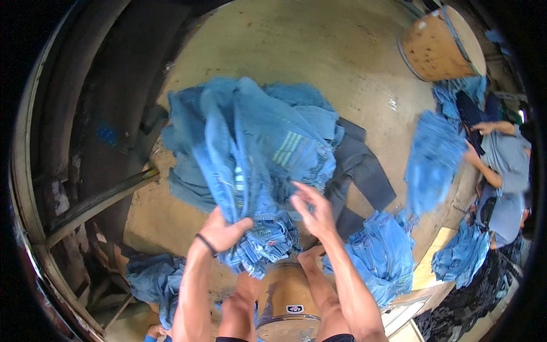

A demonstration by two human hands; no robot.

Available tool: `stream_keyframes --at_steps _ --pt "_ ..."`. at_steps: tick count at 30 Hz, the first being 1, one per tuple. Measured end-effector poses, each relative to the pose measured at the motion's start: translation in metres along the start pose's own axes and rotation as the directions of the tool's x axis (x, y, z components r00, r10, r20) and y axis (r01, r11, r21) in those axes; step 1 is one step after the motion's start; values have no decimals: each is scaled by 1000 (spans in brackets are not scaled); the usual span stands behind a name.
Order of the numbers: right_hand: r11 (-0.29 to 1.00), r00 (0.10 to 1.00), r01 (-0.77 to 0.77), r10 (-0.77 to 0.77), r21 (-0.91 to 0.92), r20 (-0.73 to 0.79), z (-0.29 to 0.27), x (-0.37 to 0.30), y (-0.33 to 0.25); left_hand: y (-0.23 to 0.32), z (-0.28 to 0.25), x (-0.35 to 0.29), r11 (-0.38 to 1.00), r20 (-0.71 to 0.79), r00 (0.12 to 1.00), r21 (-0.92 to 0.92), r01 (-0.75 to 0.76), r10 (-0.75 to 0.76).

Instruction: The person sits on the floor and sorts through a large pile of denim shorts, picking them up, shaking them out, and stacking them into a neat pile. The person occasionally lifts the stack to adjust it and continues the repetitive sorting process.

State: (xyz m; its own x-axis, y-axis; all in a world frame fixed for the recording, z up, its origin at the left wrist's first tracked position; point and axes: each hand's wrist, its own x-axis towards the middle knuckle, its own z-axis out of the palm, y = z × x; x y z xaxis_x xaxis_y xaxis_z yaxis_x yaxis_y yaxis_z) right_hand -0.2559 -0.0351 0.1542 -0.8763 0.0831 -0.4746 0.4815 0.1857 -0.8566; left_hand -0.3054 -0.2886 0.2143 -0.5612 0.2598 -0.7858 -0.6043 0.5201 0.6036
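My left hand point(221, 232) grips the gathered near end of a pair of light-blue jeans point(265, 239), thumb on top. The legs of these jeans stretch away over a heap of blue denim point(191, 185) on the floor in front of me. White stripe-like marks show on the denim. Just right of the gathered end, my right hand point(314, 214) is open, fingers apart and pointing forward, with nothing in it. Dark grey trousers point(364, 165) lie partly under the heap's right side.
A tan drum point(290, 293) stands between my legs; another point(433, 45) is at the far right. A denim pile point(379, 256) lies at my right, another point(154, 279) at lower left. On the right, a co-worker point(507, 157) holds up blue jeans point(436, 162). A wooden beam point(102, 205) crosses the left.
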Motion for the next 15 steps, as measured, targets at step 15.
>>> stream_keyframes --at_steps 15 --pt "879 980 -187 137 439 143 -74 -228 -50 58 126 -82 989 80 995 -136 -55 66"
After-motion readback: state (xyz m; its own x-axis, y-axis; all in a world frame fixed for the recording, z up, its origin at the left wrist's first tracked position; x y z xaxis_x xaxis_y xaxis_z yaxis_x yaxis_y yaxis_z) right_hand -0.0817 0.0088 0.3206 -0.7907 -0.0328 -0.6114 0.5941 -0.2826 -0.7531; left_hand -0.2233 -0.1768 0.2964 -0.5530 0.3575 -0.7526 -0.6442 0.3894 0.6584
